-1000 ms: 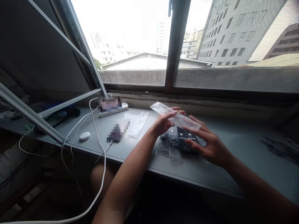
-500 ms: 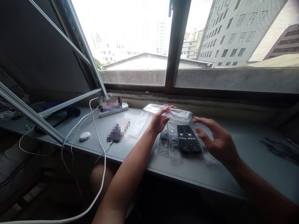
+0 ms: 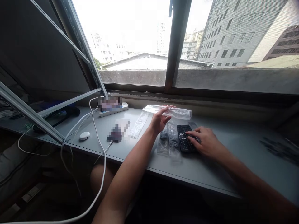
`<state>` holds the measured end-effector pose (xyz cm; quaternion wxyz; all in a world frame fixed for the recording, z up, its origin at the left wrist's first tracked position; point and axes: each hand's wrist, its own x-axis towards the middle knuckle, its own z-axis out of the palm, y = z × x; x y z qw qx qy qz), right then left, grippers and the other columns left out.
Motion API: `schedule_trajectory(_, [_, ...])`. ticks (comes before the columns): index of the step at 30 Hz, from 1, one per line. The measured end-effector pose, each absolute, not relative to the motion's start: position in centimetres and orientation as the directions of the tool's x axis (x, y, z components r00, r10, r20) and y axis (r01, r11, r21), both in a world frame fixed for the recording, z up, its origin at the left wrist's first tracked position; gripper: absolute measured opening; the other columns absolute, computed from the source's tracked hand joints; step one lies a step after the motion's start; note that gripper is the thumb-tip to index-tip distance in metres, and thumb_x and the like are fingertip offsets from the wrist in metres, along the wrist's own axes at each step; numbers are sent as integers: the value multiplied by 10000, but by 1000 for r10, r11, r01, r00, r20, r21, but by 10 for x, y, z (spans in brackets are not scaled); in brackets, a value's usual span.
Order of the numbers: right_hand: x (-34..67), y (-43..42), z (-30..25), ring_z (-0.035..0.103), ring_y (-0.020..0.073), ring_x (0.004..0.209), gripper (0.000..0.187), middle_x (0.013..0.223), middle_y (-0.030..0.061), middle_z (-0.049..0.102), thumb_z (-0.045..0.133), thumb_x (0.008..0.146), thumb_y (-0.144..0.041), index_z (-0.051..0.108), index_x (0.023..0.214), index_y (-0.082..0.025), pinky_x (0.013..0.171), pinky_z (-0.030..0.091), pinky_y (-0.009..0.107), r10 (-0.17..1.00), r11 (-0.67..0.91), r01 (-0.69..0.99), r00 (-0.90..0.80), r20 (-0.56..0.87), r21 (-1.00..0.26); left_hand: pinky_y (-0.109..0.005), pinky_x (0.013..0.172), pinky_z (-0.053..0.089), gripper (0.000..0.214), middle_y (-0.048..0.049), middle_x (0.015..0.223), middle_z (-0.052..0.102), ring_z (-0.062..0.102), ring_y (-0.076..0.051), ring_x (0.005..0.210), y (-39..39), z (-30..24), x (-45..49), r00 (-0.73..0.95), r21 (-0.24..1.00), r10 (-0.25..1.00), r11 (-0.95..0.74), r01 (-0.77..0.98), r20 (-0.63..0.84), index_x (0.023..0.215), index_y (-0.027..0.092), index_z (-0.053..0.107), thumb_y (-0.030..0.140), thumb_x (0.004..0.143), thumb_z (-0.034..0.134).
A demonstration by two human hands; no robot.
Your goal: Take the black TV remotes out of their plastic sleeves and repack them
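Since half a second ago my right hand [image 3: 206, 143] has dropped from hovering in the air onto the black remotes [image 3: 185, 137]; my left hand [image 3: 160, 119] has stayed raised with the plastic bag [image 3: 169, 112], which now hangs a little flatter.

Item, left hand: fingers lightly curled, thumb and fingertips pinching the near edge of the clear plastic bag. Bag is long, narrow, glossy, crinkled film, held roughly level above the far end of the remotes.

Item, right hand: palm down, fingers spread and bent over the right-hand remote, fingertips touching its keypad. I cannot tell whether it grips the remote or only rests on it.

Item, remotes: two slim black rectangular bars with rows of small pale buttons, lying side by side on the desk [image 3: 233, 155], long axes pointing toward the window.

Item, bagged pieces [image 3: 169, 140]: dark items in wrinkled clear sleeves, touching the left side of the remotes.

Item, empty sleeve [image 3: 139, 124]: flat clear film, lying left of my left hand.

Item, desk: smooth matte grey top with a straight front edge.

Item, white cable [image 3: 99, 146]: round, glossy, looping off the desk edge.

Item, white oval puck [image 3: 84, 135]: smooth, near the cable.

Item, power strip [image 3: 121, 108]: white, by the window sill.
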<state>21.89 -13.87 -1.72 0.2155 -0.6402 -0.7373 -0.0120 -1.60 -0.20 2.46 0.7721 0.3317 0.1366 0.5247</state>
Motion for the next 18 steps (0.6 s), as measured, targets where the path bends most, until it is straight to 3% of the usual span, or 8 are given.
schedule_trajectory(3, [217,-140,-17,645,417,1234,485,1247,160,725,512,1099,-517,866,1355,-307,1095,541,615,939,171,954,-83,335,-245,-160,678,610,251,-136,1328,795,783,-215,1148,-1,23,-17,413,665,900,225,-713,138,1146,171,735,246,938,852])
schedule_trajectory(7, [214,-139,-20,645,419,1235,557,1240,169,723,527,1085,-518,754,1527,-267,1115,531,613,933,137,966,-52,355,-219,-189,743,630,261,-139,1353,789,776,-235,1198,-3,23,-17,391,683,914,215,-698,111,1169,177,737,252,948,853])
schedule_trajectory(12, [211,-136,-24,649,441,1229,600,1243,173,771,544,1063,-532,683,1560,-226,1098,534,618,931,93,978,-20,365,-185,-165,683,613,267,-142,1313,800,772,-244,1222,-4,24,-17,400,675,904,199,-710,154,1154,176,734,255,933,861])
schedule_trajectory(18, [208,-135,-19,643,471,1287,687,1137,172,816,570,1053,-528,585,1650,-188,1032,565,595,942,74,972,5,335,-222,-173,702,638,298,-128,1295,802,778,-250,1230,-5,26,-16,389,657,916,236,-716,95,1175,185,750,230,903,864])
